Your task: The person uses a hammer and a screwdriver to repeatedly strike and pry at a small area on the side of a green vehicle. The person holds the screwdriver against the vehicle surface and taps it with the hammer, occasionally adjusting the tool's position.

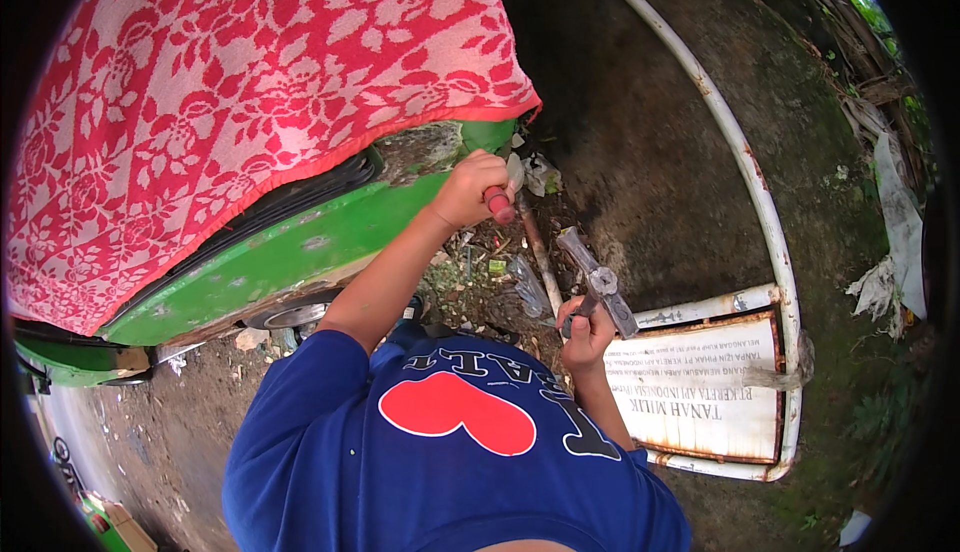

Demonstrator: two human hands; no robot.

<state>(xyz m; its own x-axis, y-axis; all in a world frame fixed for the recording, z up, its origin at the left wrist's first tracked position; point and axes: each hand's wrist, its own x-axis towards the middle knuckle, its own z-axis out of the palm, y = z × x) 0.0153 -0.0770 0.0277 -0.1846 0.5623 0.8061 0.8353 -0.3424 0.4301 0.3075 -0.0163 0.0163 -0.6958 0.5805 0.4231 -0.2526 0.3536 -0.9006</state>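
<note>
My left hand (pixel 472 190) is closed round a tool with a red handle (pixel 497 204), held near the green vehicle's corner. A flat greyish piece beside my fingers may be its blade; its exact kind I cannot make out. Bare, scuffed patches mark the green body panel (pixel 290 247). In my right hand (pixel 588 340), lower and farther right, is a hammer (pixel 603 282), gripped by its dark handle with the worn metal head upward. The hammer is apart from the vehicle and from the red-handled tool.
A red and pink floral towel (pixel 270 82) drapes over the vehicle. To the right, a rusty white pipe frame (pixel 735 137) holds a white sign (pixel 700 392) lying on the ground. Rubble and plastic scraps (pixel 525 287) litter the soil by a rusty pole (pixel 537 247).
</note>
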